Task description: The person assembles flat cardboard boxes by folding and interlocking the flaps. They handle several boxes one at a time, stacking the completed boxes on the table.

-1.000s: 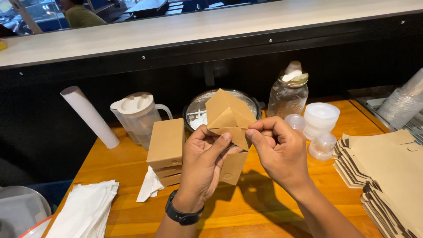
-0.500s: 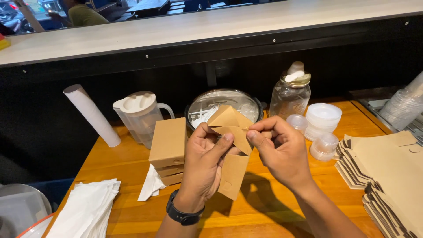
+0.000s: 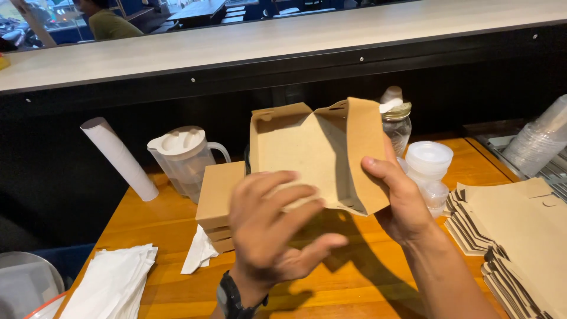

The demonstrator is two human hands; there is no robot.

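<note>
Orange wooden counter point(image 3: 366, 260) under a long black ledge, that's where you're working, and the thing in play is the half-opened brown cardboard box point(image 3: 316, 156) you've got raised in mid-frame, open side tipped toward you so you can see right into it. Your right hand point(image 3: 404, 204) has it by the right wall, thumb curled over the front edge and the other digits hidden behind, so a firm pinch. Your left hand point(image 3: 271, 233) is a bit blurred, spread loosely with the fingers point(image 3: 295, 198) half extended across the box's lower left; I honestly can't tell if it's pressing the cardboard or just floating in front. From those fingers the box sits up at about 1 o'clock, its long axis running left to right, and the right hand is clearly the one carrying it. Moving outward: at 9 o'clock from the box there's a stack of closed brown boxes point(image 3: 218, 198) with a crumpled white napkin point(image 3: 199, 254) at its foot, then a clear jug with a white lid point(image 3: 183, 159) and a white paper roll point(image 3: 118, 156) leaning over. At 3 o'clock you've got a glass jar point(image 3: 397, 127) and stacked white lidded tubs point(image 3: 430, 165), and further right a fanned pile of flat box blanks point(image 3: 514, 230). White folded napkins point(image 3: 112, 283) lie down at 8 o'clock.
</note>
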